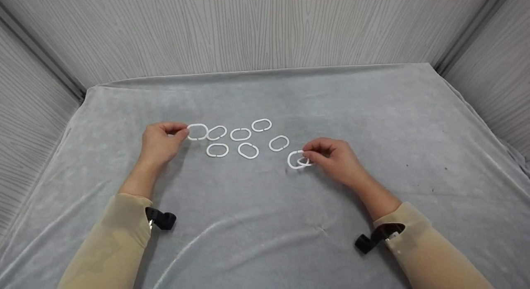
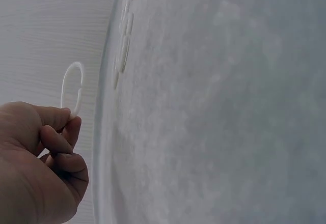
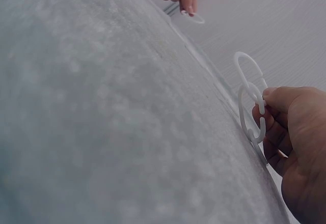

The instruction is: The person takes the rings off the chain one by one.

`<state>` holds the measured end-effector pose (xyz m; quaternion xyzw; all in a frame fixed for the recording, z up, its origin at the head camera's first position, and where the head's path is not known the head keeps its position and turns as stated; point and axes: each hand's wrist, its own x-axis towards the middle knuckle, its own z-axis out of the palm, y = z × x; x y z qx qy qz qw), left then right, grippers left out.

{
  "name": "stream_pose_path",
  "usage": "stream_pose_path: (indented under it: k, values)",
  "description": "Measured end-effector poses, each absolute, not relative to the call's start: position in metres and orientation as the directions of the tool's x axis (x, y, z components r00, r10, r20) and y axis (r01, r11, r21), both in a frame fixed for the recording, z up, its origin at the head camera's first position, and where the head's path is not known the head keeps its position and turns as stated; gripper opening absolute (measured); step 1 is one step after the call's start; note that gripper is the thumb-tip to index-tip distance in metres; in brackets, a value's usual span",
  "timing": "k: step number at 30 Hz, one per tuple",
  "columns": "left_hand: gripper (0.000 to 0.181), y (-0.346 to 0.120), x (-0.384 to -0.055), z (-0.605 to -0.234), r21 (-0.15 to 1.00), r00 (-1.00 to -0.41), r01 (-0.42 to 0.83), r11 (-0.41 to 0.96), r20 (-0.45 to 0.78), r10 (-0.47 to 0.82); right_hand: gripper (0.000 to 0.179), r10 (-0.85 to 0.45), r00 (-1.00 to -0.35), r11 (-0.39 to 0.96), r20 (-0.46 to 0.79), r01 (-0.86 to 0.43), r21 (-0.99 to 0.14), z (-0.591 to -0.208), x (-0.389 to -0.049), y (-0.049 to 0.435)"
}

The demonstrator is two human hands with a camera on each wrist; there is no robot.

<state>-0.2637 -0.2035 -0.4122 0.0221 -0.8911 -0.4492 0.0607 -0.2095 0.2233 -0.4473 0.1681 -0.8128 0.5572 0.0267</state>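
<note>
My left hand (image 1: 159, 144) pinches one end of a white plastic oval chain link (image 1: 198, 124) between thumb and fingertips. In the left wrist view, that link (image 2: 82, 74) stands up from the fingertips, with a small split in its side. At the right, my right hand (image 1: 335, 160) pinches a short chain of white links (image 1: 289, 160) by thumb and forefinger. The right wrist view shows an upper link (image 3: 244, 54) threaded through a lower link (image 3: 241, 109); fingers hide part of the chain. Both hands are held over the cloth.
Several loose white links (image 1: 217, 144) lie spread on the grey cloth (image 1: 265, 198) between the hands. Soft folds run through the cloth near the front. Pale wood-grain panels (image 1: 265, 32) stand behind the table and on both sides.
</note>
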Motion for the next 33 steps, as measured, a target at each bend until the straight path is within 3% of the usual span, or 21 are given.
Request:
stream_pose_path:
  k: [33]
  values:
    - [0.027, -0.221, -0.269, -0.425, 0.747, -0.994, -0.054, 0.662, 0.022, -0.106, 0.008, -0.255, -0.941, 0.294, 0.225, -0.297, -0.909, -0.445, -0.208, 0.223]
